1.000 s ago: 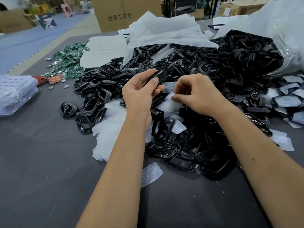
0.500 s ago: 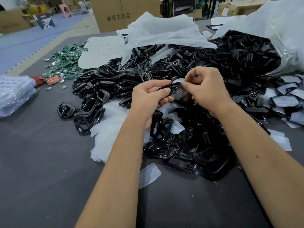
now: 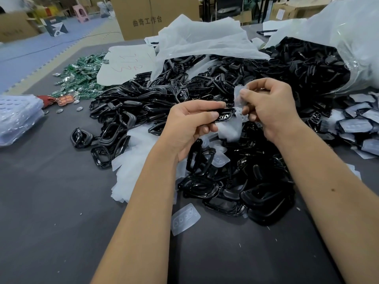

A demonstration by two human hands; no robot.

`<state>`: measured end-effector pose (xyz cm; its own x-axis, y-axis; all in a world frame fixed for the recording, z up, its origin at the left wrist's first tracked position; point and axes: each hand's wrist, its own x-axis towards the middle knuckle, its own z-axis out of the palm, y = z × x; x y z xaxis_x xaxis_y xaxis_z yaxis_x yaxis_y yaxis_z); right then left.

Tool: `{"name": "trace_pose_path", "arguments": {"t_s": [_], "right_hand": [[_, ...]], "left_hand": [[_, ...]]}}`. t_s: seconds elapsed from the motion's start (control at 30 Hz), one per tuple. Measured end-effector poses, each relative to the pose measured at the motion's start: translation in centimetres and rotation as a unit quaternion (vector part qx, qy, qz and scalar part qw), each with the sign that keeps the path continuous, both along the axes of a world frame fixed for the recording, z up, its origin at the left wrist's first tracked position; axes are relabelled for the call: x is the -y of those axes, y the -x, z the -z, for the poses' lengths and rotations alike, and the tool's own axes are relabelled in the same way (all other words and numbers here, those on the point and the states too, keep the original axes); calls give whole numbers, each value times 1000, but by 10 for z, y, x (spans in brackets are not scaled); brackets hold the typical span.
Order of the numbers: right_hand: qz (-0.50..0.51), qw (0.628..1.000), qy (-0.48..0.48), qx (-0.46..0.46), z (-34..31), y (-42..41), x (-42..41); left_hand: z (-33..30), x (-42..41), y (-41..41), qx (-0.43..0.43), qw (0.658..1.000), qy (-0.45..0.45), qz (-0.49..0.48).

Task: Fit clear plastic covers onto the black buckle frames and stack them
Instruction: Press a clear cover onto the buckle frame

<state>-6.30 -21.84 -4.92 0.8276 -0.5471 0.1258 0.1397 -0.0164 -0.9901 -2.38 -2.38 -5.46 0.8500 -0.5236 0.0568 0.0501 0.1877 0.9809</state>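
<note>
Since half a second ago, my right hand [image 3: 270,107] has lifted its clear cover [image 3: 239,103] a little higher and tipped it more upright against the end of the black frame [image 3: 223,115], while my left hand [image 3: 190,124] has barely shifted.

From the head camera, I see my left hand curled round the black frame, thumb along the top and fingers underneath, holding it level above the middle of the table [image 3: 51,212]. My right hand pinches the clear cover between thumb and forefinger, the other fingers curled in; the cover's lower part touches the frame's right end, and I cannot tell whether it is seated.

Below my hands lies the heap of black frames [image 3: 235,181], spreading toward the far edge and into a clear bag [image 3: 348,37] at the far right corner. Loose clear covers [image 3: 131,177] lie among the heap, and one separate cover [image 3: 185,219] rests alone nearer the front edge. Fitted pieces [image 3: 356,124] sit at the right edge. Green circuit boards [image 3: 82,78] lie toward the far left, near a plastic tray stack [image 3: 18,117] at the left edge.
</note>
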Motion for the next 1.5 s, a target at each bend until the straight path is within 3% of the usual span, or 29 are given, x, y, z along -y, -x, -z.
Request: {"name": "trace_pose_path", "arguments": {"t_s": [0.1,0.3,0.43,0.8,1.0,1.17,1.5], "right_hand": [[-14,1000,-12,-15,-3,2,-2],[-57,996,-65,-7,-7,6,-3],[-107,992,-72,16,-11,10,-6],[-157,987,-1,28,-11,10,-10],[-202,978,-12,56,-8,9,-17],[-133,987,73,50,-5,5,-23],[-93,991,87,37,-5,2,-26]], "left_hand": [[0,1,2,9,1000,14,-4],[7,3,-3,25,988,32,-151],[11,6,-5,58,978,15,-200],[14,8,-6,58,979,13,-194],[17,10,-8,72,976,-2,-205],[19,12,-8,81,978,-10,-194],[13,12,-4,42,985,16,-165]]}}
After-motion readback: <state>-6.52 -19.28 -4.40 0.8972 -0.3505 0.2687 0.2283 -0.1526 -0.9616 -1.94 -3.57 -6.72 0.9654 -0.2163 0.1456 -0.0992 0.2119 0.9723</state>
